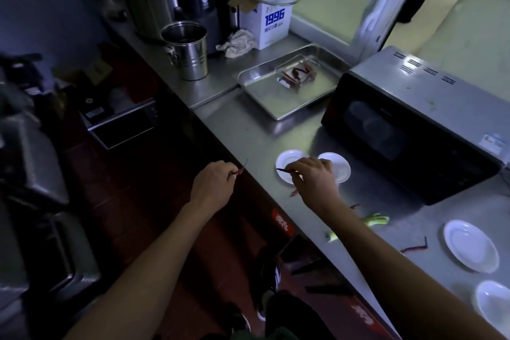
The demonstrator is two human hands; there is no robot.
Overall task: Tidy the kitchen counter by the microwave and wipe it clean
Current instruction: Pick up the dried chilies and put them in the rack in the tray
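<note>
My left hand (214,185) hovers off the front edge of the steel counter (248,130), pinching a dried red chili (239,171). Over two small white saucers (289,160) in front of the black microwave (408,130), my right hand (314,176) pinches another dried chili (284,170). A further chili (294,193) lies under that hand on the counter. More chilies (414,247) and green vegetable scraps (376,220) are scattered to the right.
A steel tray (265,96) holding a clear box of chilies (298,73) sits behind the saucers. A metal bucket (187,50), a crumpled cloth (238,43) and a white carton (265,22) with a glass lid stand at the back. Two more white plates (469,246) lie at right.
</note>
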